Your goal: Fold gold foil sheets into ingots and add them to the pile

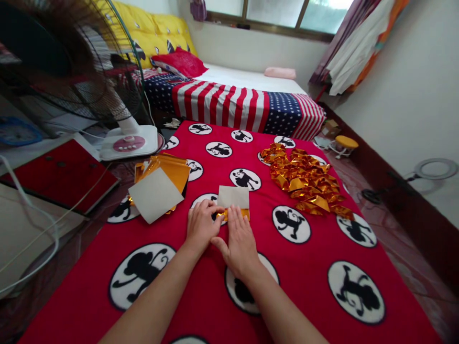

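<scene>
A sheet of gold foil paper lies on the red cloth, its pale back facing up and its near edge folded over to show gold. My right hand lies flat on that folded strip with the fingers stretched out. At the sheet's left near corner, my left hand has its fingers bent, with thumb and fingertips at the gold edge. To the left rests a stack of gold foil sheets, topped by a sheet with its pale side up. Several folded gold foil pieces are heaped at the right.
The red cloth with monkey prints covers the surface under my hands. A standing fan is at the left, beside a red panel. Beyond lies a bed with pillows. A yellow stool stands at the right on the floor.
</scene>
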`<state>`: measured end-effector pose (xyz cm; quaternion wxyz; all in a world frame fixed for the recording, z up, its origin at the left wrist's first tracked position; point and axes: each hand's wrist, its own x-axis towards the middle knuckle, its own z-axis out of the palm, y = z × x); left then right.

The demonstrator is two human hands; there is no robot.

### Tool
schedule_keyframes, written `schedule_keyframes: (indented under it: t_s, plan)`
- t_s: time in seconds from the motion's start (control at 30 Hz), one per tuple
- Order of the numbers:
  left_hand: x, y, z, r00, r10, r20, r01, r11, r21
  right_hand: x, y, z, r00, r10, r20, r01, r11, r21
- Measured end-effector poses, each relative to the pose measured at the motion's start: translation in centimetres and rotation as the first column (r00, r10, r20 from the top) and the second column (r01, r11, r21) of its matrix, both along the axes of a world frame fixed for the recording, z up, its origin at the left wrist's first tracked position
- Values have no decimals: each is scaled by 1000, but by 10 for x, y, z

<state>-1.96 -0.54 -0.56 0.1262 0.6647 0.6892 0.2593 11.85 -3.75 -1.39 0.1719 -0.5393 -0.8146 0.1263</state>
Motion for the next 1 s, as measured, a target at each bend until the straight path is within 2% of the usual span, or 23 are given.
schedule_keyframes:
  t_s: [0.17,0.27,0.37,0.43,0.53,0.6,0.73,1.0]
  plan:
    - [-1,0,4,1000,-11,8,11,1000,1,31,-1,1,986,-61,155,59,998,16]
    - [3,-4,15,998,-22,-61,22,1000,-5,37,-3,3,978,-60,198,58,998,15]
    - [18,-13,29,984,-58,-169,68,996,57,35,-4,0,975,-71,210,64,997,39]
    - [33,-20,33,974,-192,-117,199,979,47,34,-4,-4,972,-75,224,64,996,57]
    - [52,-26,30,866,-501,-3,500,865,-26,34,-5,-9,964,-54,260,42,998,51]
    - [56,-27,24,830,-557,13,556,826,-94,34,-5,-9,958,-46,282,39,999,33]
    - [46,-26,11,849,-528,-19,517,839,-169,34,-5,-7,952,-72,297,58,997,56]
    - [16,-27,0,874,-458,-161,439,887,-141,34,-6,-2,957,-89,277,73,995,70]
